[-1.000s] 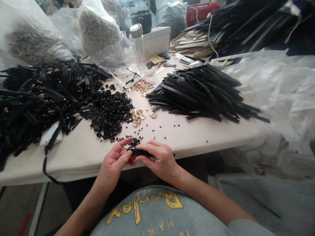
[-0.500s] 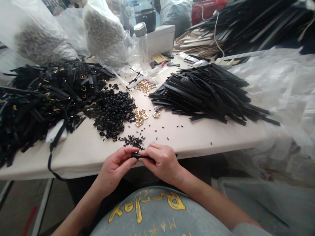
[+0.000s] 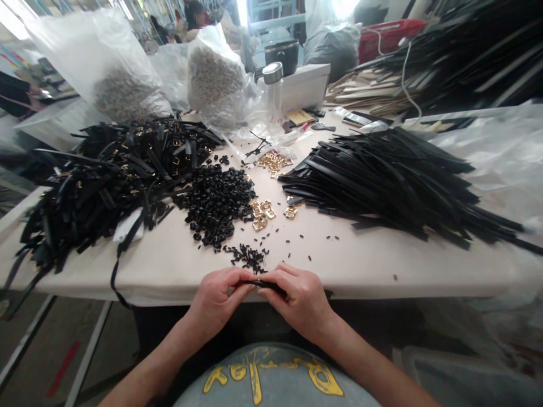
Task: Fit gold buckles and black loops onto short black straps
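At the table's front edge, my left hand and my right hand pinch one black strap between thumbs and fingers. Most of the strap is covered by my fingers. Just beyond my hands lies a scatter of small black pieces. Behind them is a heap of black loops. Gold buckles lie to the right of the loops, with more gold buckles farther back. A fanned pile of black straps rests on the right.
Black straps with gold buckles cover the table's left side. Filled plastic bags, a glass bottle and a white box stand at the back. Clear plastic sheeting hangs on the right. A strap dangles over the front edge.
The view has shifted, so the table contents sit lower and farther right. My fingertips have drawn closer together on the strap, covering more of its left end.
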### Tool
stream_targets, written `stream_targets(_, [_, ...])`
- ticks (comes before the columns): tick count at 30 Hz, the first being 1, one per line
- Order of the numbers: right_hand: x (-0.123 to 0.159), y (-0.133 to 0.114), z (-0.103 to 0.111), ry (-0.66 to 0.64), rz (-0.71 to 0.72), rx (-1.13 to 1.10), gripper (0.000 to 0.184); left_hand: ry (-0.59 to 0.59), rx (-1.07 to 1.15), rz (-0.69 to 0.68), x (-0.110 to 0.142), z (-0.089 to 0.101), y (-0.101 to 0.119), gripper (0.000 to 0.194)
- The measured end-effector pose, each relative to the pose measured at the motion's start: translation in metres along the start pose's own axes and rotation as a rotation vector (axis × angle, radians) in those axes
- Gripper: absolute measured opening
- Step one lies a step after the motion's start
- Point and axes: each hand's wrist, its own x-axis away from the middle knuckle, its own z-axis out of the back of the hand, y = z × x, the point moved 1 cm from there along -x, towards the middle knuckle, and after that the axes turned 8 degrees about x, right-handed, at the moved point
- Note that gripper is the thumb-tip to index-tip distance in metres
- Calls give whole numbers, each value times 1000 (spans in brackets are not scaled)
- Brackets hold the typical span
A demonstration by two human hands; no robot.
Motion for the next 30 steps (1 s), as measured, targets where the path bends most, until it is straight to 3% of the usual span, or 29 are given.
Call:
stream_targets(5, [0, 2, 1, -28, 40, 141, 21, -68, -83, -59, -7, -3, -4, 11])
stream_targets(9, [-3, 6, 6, -14, 36, 110, 22, -142, -73, -61, -18, -6, -1, 11])
stream_targets(14, [-5, 19, 16, 46, -71, 44, 17, -14, -80, -58, -44, 9, -2, 11])
stream_targets(19, [-6, 33, 16, 92, -154, -11, 17, 147, -398, -202, -82, 37, -9, 16])
stream_targets(25, [-7, 37, 12, 96, -176, -45, 16, 116, -695, -246, -121, 48, -19, 17])
stream_targets(30, [-6, 37, 12, 96, -183, -41, 15, 62, -811, -255, -132, 47, -23, 17])
